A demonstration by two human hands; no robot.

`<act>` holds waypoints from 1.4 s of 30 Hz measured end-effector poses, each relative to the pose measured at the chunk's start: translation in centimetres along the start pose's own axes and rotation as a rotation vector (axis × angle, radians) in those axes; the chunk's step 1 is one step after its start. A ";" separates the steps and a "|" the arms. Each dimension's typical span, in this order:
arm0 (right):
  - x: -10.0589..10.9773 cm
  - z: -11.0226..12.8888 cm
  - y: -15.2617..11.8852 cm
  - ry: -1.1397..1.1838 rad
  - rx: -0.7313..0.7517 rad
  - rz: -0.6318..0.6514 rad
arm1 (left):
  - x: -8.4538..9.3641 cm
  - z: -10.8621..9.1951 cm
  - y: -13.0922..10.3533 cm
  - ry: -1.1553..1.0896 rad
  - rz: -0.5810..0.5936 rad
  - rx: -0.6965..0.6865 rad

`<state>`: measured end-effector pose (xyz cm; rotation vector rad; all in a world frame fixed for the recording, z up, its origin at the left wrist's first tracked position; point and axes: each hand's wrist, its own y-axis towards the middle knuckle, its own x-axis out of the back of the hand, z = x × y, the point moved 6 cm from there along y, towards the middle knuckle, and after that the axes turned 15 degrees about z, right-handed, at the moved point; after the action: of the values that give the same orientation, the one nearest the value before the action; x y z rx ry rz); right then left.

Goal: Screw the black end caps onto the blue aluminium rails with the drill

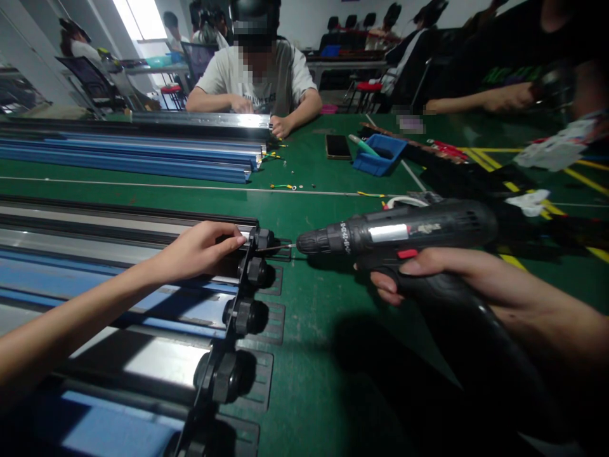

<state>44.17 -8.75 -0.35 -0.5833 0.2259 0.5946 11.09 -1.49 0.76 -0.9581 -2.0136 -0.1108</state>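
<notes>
My right hand point(442, 273) grips a black power screwdriver point(380, 230) around its handle, with the thumb beside the red switch. Its long thin bit points left and reaches the end of the farthest profile in the near row. My left hand point(209, 246) has thumb and fingers closed at that profile's end, beside the black cable gland point(263, 238); whatever lies between the fingertips is too small to make out. More metal profiles point(143, 355), silver and blue, lie side by side under my left forearm. Each near end carries a black end plate with a gland point(226, 376).
Blue profiles point(143, 155) lie across the table point(323, 304), before a seated person's hands. Behind the screwdriver are a blue bin point(378, 158), a phone point(337, 146) and short yellow-green wires point(281, 186). Another person's arm, cables and white parts point(556, 146) are at the right.
</notes>
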 end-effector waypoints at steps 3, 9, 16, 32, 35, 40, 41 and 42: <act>0.0 0.0 -0.1 0.008 -0.002 0.012 | -0.1 0.1 0.0 -0.006 -0.003 -0.001; 0.0 -0.2 0.2 0.074 -0.023 0.026 | 0.0 -0.1 -0.1 -0.003 -0.004 0.017; -0.3 -0.1 0.4 0.074 0.005 0.052 | 0.0 -0.2 0.0 -0.005 0.001 0.027; 0.2 -1.9 1.2 0.092 0.054 0.139 | -0.1 -0.2 -0.1 0.086 -0.001 0.037; 0.5 -2.7 1.6 0.124 0.067 0.145 | -0.2 -0.3 -0.2 0.097 0.012 0.028; 1.2 -3.9 2.1 0.157 0.105 0.184 | -0.3 -0.2 -0.2 0.116 0.040 0.028; 1.4 -4.1 2.2 0.166 0.111 0.193 | -0.3 -0.3 -0.2 0.127 0.043 0.027; 1.5 -4.3 2.3 0.176 0.115 0.195 | -0.3 -0.3 -0.3 0.138 0.045 0.026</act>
<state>43.94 -9.00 -5.45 -0.5055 0.4837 0.7141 11.24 -1.98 0.78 -0.9533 -1.8622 -0.1225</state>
